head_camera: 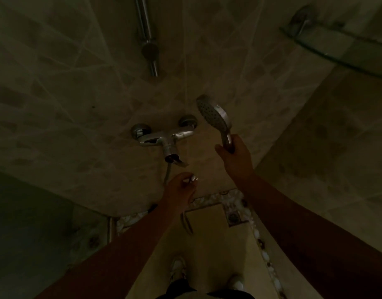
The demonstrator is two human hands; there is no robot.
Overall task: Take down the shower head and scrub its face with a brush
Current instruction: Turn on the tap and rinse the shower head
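The scene is dim. My right hand (234, 155) grips the handle of a chrome shower head (213, 115), held up to the right of the wall mixer tap (164, 139). Its dotted face points left and toward me. My left hand (181, 186) sits below the tap, fingers closed around the metal end of the shower hose (187, 223), which hangs down beneath the hand. No brush is visible.
A chrome riser rail with its empty holder (150, 50) runs up the tiled wall above the tap. A glass corner shelf (341, 46) juts out at upper right. A floor drain (234, 216) sits in the shower floor, and my shoes (178, 266) stand below.
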